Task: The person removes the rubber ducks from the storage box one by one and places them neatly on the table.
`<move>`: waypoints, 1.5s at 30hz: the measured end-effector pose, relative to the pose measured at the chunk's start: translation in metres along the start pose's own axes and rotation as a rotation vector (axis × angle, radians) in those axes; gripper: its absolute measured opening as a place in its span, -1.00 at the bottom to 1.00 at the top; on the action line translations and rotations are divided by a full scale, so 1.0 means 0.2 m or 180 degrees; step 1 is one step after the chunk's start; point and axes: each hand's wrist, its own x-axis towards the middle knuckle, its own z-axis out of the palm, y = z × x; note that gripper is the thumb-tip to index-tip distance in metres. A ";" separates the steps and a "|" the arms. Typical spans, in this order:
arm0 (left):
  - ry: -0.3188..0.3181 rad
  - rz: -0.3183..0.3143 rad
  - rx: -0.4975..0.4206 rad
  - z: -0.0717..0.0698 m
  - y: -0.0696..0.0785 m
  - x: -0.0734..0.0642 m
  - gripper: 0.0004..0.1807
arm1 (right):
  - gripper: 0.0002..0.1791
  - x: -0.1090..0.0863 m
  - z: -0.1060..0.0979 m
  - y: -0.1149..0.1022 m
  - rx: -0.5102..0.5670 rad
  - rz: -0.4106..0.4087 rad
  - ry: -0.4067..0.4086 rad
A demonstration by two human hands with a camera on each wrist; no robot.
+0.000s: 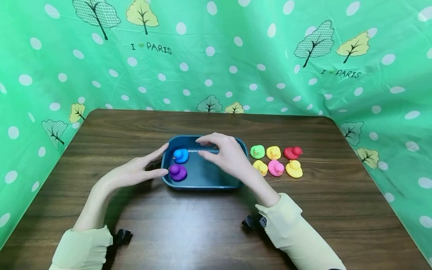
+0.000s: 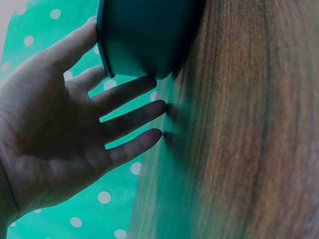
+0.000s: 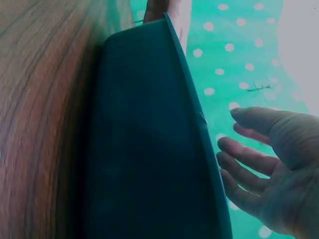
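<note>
A dark blue rectangular tray (image 1: pixel 216 186) stands on the table, with a blue rubber duck (image 1: pixel 180 155) and a purple rubber duck (image 1: pixel 177 172) along its left side. My left hand (image 1: pixel 133 171) touches the tray's left end with thumb and fingertips, its fingers spread; the left wrist view shows them straight against the tray wall (image 2: pixel 144 40). Over the tray's right half hovers my right hand (image 1: pixel 224 152), thumb and fingers apart with nothing between them. In the right wrist view, that hand (image 3: pixel 269 174) is above the tray rim (image 3: pixel 203 124), fingers loosely bent.
Right of the tray are a green duck (image 1: pixel 257 152), a red duck (image 1: pixel 293 153), a pink duck (image 1: pixel 276 168) and several yellow ducks (image 1: pixel 294 169), in two rows. A green dotted curtain (image 1: pixel 209 67) hangs behind the brown wooden table (image 1: pixel 189 232).
</note>
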 end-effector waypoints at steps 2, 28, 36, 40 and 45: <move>0.0000 -0.0001 0.0001 0.00 0.00 0.00 -0.09 | -0.64 0.01 0.03 -0.02 -0.0038 0.0016 -0.0101; -0.0001 0.0030 0.0015 0.01 0.00 0.01 -0.13 | -0.54 0.11 0.27 -0.11 -0.0353 -0.0034 -0.0954; -0.0016 0.0075 0.0052 0.00 0.00 0.00 -0.13 | -0.54 0.11 0.30 -0.11 -0.0503 -0.0021 -0.1033; -0.0016 0.0068 0.0053 0.00 0.00 0.00 -0.13 | -0.55 0.11 0.31 -0.11 -0.0554 -0.0050 -0.1027; -0.0009 0.0009 0.0007 0.01 0.00 0.00 -0.13 | -0.57 0.12 0.33 -0.12 -0.0602 -0.0100 -0.1036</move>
